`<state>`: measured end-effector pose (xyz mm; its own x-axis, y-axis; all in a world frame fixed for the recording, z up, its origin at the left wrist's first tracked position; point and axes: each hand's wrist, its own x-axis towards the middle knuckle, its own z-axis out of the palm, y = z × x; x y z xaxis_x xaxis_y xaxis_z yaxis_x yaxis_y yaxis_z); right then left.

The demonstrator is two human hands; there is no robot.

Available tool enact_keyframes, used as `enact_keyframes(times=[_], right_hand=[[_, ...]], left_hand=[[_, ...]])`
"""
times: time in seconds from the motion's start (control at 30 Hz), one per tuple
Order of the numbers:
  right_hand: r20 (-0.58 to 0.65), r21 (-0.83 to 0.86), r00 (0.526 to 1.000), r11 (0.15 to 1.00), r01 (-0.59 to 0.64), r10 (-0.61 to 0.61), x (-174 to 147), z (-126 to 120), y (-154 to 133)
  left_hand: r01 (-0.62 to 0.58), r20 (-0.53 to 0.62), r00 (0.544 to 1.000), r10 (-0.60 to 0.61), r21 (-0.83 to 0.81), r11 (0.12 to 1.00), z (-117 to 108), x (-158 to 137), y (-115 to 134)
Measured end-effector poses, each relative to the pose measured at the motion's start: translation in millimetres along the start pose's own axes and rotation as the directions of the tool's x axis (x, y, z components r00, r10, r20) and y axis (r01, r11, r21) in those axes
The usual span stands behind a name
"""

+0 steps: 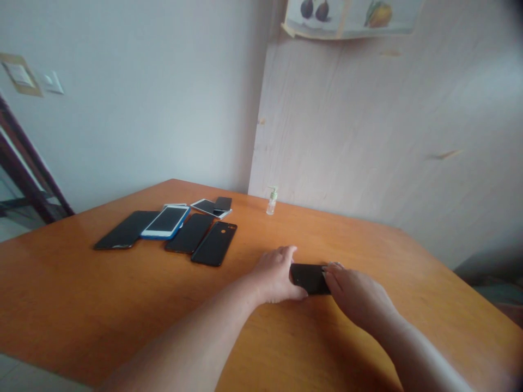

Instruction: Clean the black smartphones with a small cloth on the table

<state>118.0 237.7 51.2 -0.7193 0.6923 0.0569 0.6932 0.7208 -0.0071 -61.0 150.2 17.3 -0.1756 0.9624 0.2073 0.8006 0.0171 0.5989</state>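
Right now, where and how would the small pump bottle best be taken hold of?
Probably around the clear body of the pump bottle, below its pale green pump head, coming from the near side, where the left hand is. The bottle stands upright, and a low grip should avoid pressing the pump.

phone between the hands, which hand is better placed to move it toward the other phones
Probably the left hand: it spans the left end of the phone, nearer the other phones, while the right hand covers the right end.
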Motion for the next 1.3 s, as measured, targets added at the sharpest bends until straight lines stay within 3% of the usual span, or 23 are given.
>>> enact_keyframes(times=[0.17,0.23,0.37,0.53,0.6,0.73,0.8,1.03,1.1,1.23,1.3], right_hand=[[-0.046,0.063,0.967,0.966,0.253,-0.250,1,4,-18],[-0.023,0.063,0.979,0.977,0.202,-0.201,2,3,-14],[0.008,0.016,1.000,1.000,-0.011,0.011,3,3,3],[-0.059,0.075,0.968,0.966,0.248,-0.244,2,8,-16],[-0.048,0.089,0.964,0.960,0.266,-0.263,2,6,-18],[0.004,0.040,0.999,0.999,0.036,-0.036,4,1,5],[0.004,0.024,1.000,1.000,-0.014,0.014,5,2,12],[-0.049,0.093,0.968,0.964,0.250,-0.247,2,8,-29],[-0.021,0.070,0.982,0.979,0.189,-0.188,2,5,-22],[0.038,-0.029,0.997,0.997,-0.072,0.073,4,4,14],[0.035,-0.046,0.995,0.995,-0.090,0.092,5,5,19]], left_hand=[[-0.012,-0.017,1.000,0.012,0.011,1.000,1,0,0],[-0.004,-0.022,1.000,0.005,0.010,1.000,1,-1,0],[0.002,-0.017,1.000,-0.002,0.020,1.000,2,-1,1],[-0.018,-0.023,1.000,0.019,0.019,1.000,1,-1,1],[-0.025,-0.023,0.999,0.025,0.019,1.000,1,-1,0],[-0.008,-0.019,1.000,0.009,0.041,0.999,1,-1,0],[-0.011,-0.018,1.000,0.012,0.050,0.999,1,-1,1],[-0.043,-0.035,0.998,0.044,0.046,0.998,0,-1,0],[-0.026,-0.028,0.999,0.027,0.036,0.999,0,-1,0],[-0.003,-0.021,1.000,0.003,0.018,1.000,-1,-2,0],[-0.010,-0.024,1.000,0.011,0.022,1.000,0,-2,0]])
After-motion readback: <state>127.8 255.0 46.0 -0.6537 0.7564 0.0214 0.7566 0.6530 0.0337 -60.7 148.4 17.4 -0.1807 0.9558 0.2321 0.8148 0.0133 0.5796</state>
